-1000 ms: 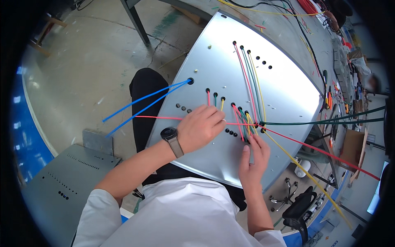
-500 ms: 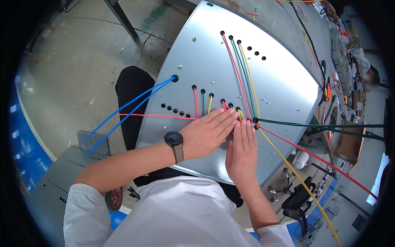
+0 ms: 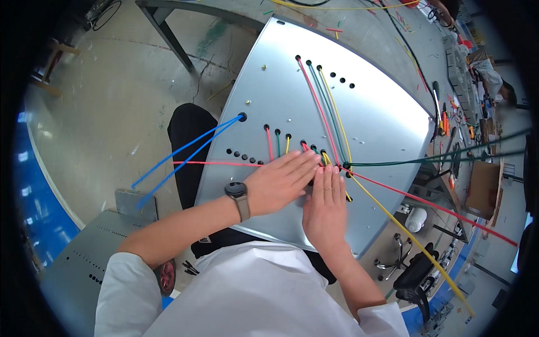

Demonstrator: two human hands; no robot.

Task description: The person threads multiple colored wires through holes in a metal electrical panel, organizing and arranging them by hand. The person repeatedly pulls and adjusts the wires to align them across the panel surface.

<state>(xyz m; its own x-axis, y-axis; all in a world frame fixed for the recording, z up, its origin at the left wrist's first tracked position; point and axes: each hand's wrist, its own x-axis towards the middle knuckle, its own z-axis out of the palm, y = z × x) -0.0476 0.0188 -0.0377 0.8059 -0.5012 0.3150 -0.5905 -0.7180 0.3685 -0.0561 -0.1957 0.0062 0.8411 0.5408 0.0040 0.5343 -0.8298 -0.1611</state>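
Note:
A large silver metal panel point(image 3: 387, 118) with rows of round holes lies tilted in front of me. My left hand point(image 3: 281, 182), with a watch on the wrist, rests flat across the panel and some wires, fingers stretched out. Beside it my right hand point(image 3: 325, 210) also lies flat, fingertips near a cluster of holes. Red wire point(image 3: 318, 104), green wire point(image 3: 332, 121) and yellow wire point(image 3: 340, 112) run from the upper holes toward that cluster. Long green wires point(image 3: 404, 163), a red wire point(image 3: 426, 201) and a yellow wire point(image 3: 393, 219) lead off right. My hands hide what lies beneath them.
Two blue wires point(image 3: 191, 145) hang from a hole at the panel's left. Behind stands a grey workbench point(image 3: 359, 22) with wire scraps and tools. Another grey perforated panel point(image 3: 84, 258) sits at lower left; a black office chair point(image 3: 412, 278) is at lower right.
The panel and surroundings have shifted slightly in view. Both hands stay flat on the panel; a short yellow wire end now shows to the right of my right hand.

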